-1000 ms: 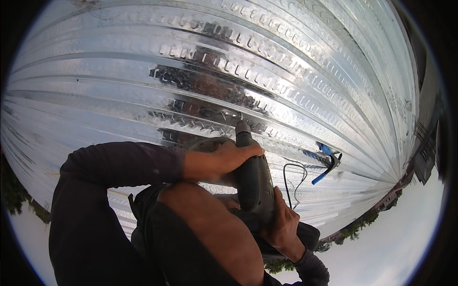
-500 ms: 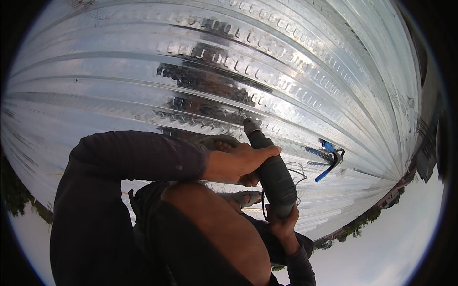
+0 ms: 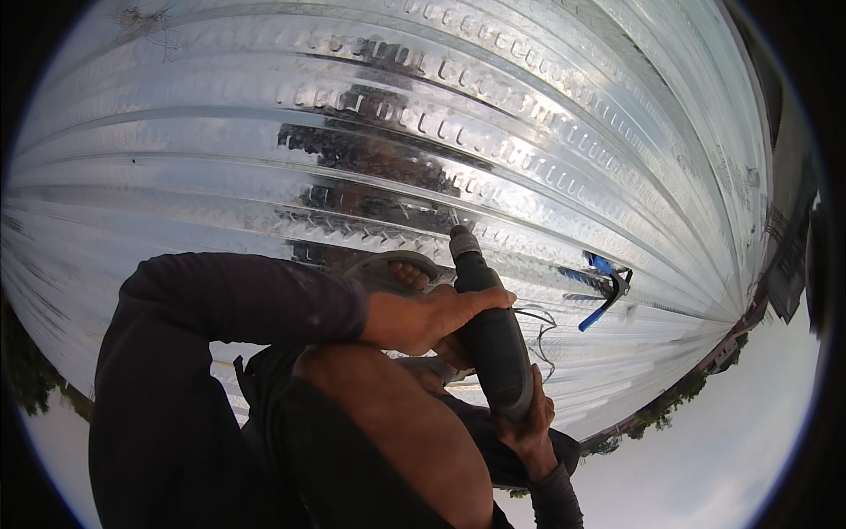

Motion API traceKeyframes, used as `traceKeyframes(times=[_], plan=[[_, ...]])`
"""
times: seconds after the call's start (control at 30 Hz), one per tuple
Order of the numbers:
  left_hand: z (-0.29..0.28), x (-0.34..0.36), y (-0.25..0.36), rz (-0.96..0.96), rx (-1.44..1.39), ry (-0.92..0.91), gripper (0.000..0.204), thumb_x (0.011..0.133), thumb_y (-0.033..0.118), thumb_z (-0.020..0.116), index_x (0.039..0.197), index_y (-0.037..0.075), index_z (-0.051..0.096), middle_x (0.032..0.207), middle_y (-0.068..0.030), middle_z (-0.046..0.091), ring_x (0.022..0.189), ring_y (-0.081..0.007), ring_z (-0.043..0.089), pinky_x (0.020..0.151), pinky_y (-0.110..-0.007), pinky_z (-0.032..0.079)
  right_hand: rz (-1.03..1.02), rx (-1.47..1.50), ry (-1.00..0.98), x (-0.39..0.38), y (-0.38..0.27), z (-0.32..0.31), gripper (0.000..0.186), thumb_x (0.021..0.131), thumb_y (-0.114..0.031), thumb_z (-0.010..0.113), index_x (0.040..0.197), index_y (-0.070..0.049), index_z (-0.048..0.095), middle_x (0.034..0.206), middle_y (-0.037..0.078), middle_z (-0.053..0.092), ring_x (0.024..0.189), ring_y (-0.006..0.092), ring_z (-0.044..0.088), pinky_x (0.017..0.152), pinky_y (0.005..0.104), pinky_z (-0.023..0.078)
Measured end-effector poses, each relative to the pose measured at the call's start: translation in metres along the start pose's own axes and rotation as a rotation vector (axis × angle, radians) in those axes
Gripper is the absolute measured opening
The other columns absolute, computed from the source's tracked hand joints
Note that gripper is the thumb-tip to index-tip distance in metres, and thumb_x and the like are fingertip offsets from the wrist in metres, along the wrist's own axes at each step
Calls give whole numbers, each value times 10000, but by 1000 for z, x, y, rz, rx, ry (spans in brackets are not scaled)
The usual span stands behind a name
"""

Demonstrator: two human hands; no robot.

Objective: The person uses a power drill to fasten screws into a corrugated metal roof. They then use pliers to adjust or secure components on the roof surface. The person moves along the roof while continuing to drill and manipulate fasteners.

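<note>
Between our bent knee [image 3: 388, 414] and the ribbed metal sheet [image 3: 211, 132], the drill [image 3: 495, 348] points its nose down at the metal, near the dark reflection. Our left hand [image 3: 432, 319] is wrapped round the front of its body, thumb over the top; our right hand [image 3: 526, 425] is clamped on the rear end, though the drill hides part of that grip.

We judge that the bit [image 3: 454, 215] could skate, because the sheet looks slick and its ribs and dimples give uneven footing; whether the tip touches metal we cannot tell. If it bites suddenly, the drill could twist against our wrists and knock the knee close beside it. A slip to the left could bring the tip toward our sandalled foot [image 3: 408, 273], whose toes show bare near the chuck [image 3: 463, 247]. The loose cord [image 3: 553, 324] curls just right of the drill and could snag if we shift. Farther right, the blue tool [image 3: 606, 304] lies on the sheet; if the surface slopes, shaking might make it slide.

As for containers, we make out no box, bag or tray; the nearest to one is the chuck, with the thin bit in its nose.
</note>
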State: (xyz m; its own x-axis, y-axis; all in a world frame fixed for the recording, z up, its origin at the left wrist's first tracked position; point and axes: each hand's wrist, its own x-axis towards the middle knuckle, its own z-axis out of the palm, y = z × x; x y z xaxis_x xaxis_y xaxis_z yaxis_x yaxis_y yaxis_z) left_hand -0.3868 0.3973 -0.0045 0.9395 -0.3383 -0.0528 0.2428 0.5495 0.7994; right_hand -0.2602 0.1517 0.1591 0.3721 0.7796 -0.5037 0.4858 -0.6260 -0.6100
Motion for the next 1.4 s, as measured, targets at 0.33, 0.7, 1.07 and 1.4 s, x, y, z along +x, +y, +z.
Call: traceKeyframes(times=[0.33,0.7,1.07,1.4], plan=[[-6,-9,25,-99,372,54,866,927,83,737,1578,112,168,1288,-324,562,1224,-496,571,1038,-545,427,-2,-15,-50,3,4,10,915,770,-62,792,1499,155,283,996,279,698,771,427,728,656,459,584],[-3,-15,24,-18,1355,-68,568,1025,21,417,1581,14,300,1070,-205,555,965,-236,624,870,-256,517,-28,-18,-45,12,2,10,876,774,-54,788,1465,183,305,983,298,692,768,433,730,655,465,589],[-7,-8,12,-189,779,-67,868,930,120,706,1591,23,152,1104,-311,629,988,-407,692,882,-461,527,-5,-33,-56,20,-2,6,853,777,-48,764,1465,173,310,981,304,696,765,447,727,667,476,593],[2,36,32,-802,-694,408,976,868,702,583,1296,-170,487,1193,-269,631,1035,-313,679,983,-401,499,143,71,-30,9,16,9,824,817,-78,748,1500,87,317,1013,282,714,851,445,738,730,486,587]])
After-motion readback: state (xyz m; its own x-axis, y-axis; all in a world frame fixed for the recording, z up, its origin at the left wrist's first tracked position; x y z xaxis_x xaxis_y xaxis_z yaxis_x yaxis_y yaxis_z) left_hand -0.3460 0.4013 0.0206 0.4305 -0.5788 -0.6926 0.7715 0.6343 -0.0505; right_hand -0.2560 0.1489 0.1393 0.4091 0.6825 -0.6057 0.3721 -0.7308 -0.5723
